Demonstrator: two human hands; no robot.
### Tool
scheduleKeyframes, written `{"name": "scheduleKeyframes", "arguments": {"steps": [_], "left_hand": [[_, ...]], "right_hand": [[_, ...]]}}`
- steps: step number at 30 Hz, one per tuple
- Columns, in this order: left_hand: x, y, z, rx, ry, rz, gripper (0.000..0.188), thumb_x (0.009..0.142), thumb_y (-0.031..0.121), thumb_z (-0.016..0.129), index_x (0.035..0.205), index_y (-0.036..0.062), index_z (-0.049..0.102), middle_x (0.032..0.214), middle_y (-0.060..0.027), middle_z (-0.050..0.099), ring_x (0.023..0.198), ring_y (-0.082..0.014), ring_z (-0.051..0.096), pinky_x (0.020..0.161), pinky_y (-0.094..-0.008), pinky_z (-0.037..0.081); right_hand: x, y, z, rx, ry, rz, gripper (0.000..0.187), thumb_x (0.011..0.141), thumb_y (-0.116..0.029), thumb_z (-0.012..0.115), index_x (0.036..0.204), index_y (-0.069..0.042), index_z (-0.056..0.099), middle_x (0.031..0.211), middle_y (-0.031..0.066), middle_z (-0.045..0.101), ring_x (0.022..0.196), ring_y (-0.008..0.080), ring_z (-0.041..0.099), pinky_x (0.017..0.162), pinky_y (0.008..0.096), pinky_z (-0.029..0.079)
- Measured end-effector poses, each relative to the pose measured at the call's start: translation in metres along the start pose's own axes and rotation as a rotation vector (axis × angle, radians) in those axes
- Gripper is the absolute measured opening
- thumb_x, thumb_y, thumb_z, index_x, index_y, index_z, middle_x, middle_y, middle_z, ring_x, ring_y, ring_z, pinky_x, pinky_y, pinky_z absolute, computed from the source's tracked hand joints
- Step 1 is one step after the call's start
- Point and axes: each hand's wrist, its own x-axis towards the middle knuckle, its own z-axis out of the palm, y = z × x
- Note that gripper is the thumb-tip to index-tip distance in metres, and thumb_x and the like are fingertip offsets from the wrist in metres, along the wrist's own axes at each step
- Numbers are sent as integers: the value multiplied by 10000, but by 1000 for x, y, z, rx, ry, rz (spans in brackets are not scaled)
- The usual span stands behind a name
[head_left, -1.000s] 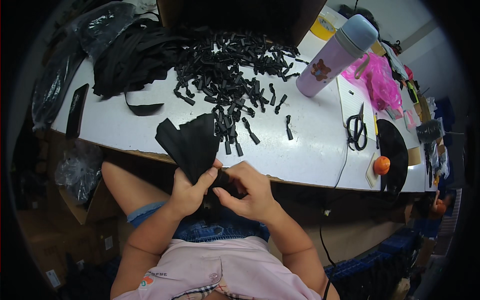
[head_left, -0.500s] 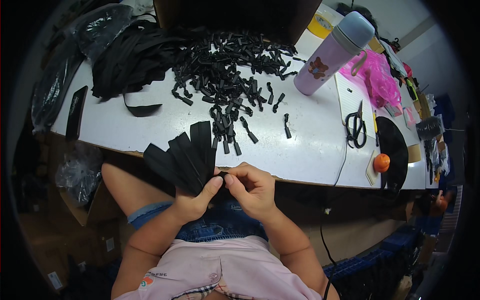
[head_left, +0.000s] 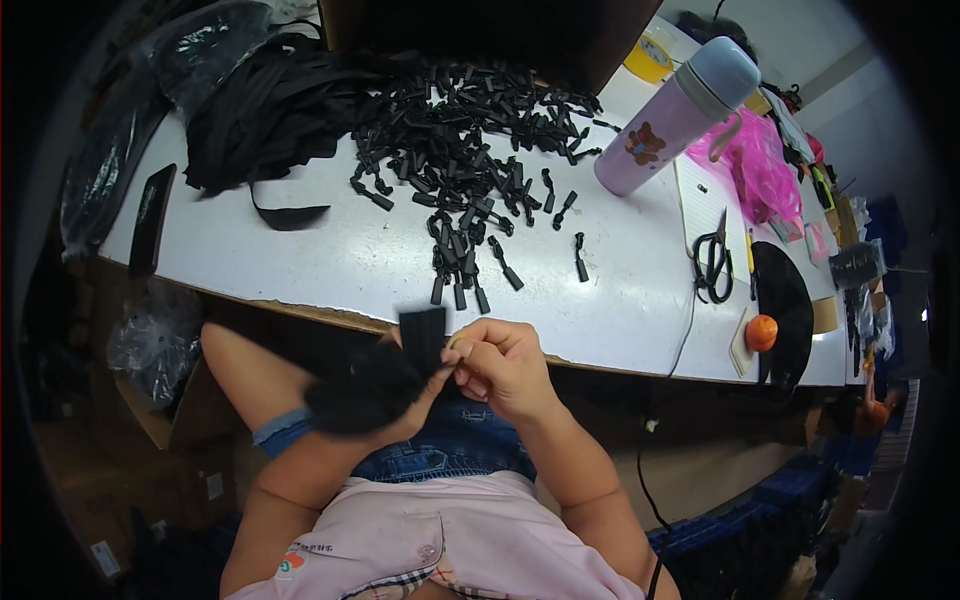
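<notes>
A bundle of black zipper strips point(head_left: 365, 385), blurred by motion, is gripped in my left hand point(head_left: 412, 420) over my lap. One flat end of the strips stands up near the table edge. Against the bundle's right side, my right hand point(head_left: 508, 372) is closed in a pinch, thumb against fingers. Something small and yellowish shows at its fingertips, too small to name. Beyond the hands, a heap of black zipper sliders with pulls point(head_left: 450, 150) spreads over the white table point(head_left: 350, 265), several lying loose at its near side.
More black strips point(head_left: 265, 120) are piled at the far left, beside a plastic bag point(head_left: 110, 170) and a flat black case point(head_left: 152, 220). A lilac bottle point(head_left: 670, 125) stands right of the sliders. Scissors point(head_left: 713, 265), an orange fruit point(head_left: 761, 333) and a pink bag point(head_left: 750, 165) lie farther right.
The strip bundle, fanned upward before, has swung down and to the left in my left hand. My right hand stays close to the same spot, still pinching.
</notes>
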Motion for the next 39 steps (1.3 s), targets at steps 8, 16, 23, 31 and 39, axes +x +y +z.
{"name": "scheduleKeyframes", "arguments": {"steps": [8,16,23,31,39], "left_hand": [[12,2,0,-1160,95,-611,145,790,121,570,893,29,525,774,-11,508,696,-73,476,617,-203,393],[12,1,3,-958,117,-518,162,770,103,595,894,20,532,778,5,517,697,-62,467,643,-193,386],[15,6,11,-772,183,-383,124,748,68,618,847,18,562,776,-3,542,708,-63,494,643,-195,403],[16,6,12,-720,128,-354,85,751,44,598,820,5,568,740,-5,550,677,-61,499,615,-201,410],[18,6,9,-711,90,-357,79,739,37,589,801,-3,560,720,-9,548,658,-60,495,587,-203,405]], "right_hand": [[52,-38,-4,-1621,491,-738,128,702,-65,588,801,12,562,654,144,550,562,270,547,532,327,435],[43,-44,-11,-1548,396,-607,86,698,-44,571,758,14,551,645,129,555,532,230,555,508,299,447],[1,-32,-6,-806,-48,-499,108,703,53,552,804,34,582,717,61,564,604,84,544,513,173,426],[-1,-32,-11,-821,-86,-613,125,698,59,549,806,13,592,766,72,548,601,90,547,488,184,433],[1,-34,-15,-913,-151,-668,154,675,75,546,806,11,594,770,72,540,571,84,525,477,178,422]]}}
